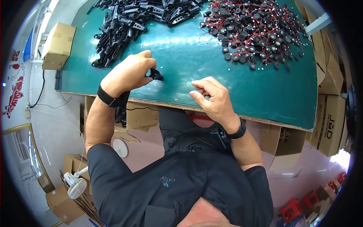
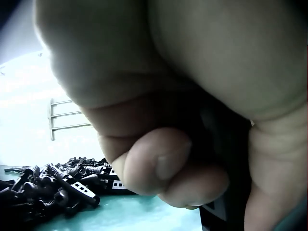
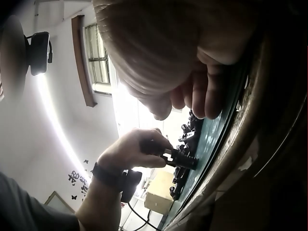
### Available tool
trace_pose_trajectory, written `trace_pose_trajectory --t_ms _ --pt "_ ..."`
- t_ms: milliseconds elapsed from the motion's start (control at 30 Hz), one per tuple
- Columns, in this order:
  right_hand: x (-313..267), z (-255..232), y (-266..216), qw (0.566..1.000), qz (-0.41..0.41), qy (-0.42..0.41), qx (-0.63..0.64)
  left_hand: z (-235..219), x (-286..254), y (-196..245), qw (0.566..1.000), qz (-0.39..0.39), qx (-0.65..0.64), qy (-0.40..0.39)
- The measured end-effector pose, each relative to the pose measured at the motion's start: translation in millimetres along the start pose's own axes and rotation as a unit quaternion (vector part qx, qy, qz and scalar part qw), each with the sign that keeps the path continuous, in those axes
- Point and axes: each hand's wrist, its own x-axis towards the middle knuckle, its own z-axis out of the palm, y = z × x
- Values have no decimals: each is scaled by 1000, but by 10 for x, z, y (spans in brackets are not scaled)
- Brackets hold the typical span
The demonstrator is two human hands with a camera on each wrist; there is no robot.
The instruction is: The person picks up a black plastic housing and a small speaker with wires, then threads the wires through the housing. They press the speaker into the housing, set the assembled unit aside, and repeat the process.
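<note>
Red-wired discs (image 1: 257, 30) heaped by cardboard boxes (image 1: 331, 121).

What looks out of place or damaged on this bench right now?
Nothing is spilled or broken. The black plastic parts and the red-wired discs lie in loose heaps on the green mat. The left hand grips one black part; the right hand holds nothing visible. The bench edge is chipped.

shirt (image 1: 177, 189): "CAMEL" | cardboard box (image 1: 329, 128): "JWD"
</note>
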Motion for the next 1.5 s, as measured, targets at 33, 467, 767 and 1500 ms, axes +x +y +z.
trace_pose_trajectory --t_ms 33,467,767,1500 --pt "6 5 -5 1000 -2 1 2 -7 26 -9 1000 -1 6 -8" --pt "18 33 -45 999 -18 -4 -31 1503 -2308 -1066 857 -334 -259 296" --pt "38 87 -48 997 -30 -10 -71 1156 -1538 -1536 886 -257 -61 380" --pt "97 44 -49 993 -7 -18 -115 1122 -886 -270 930 -67 -198 302"
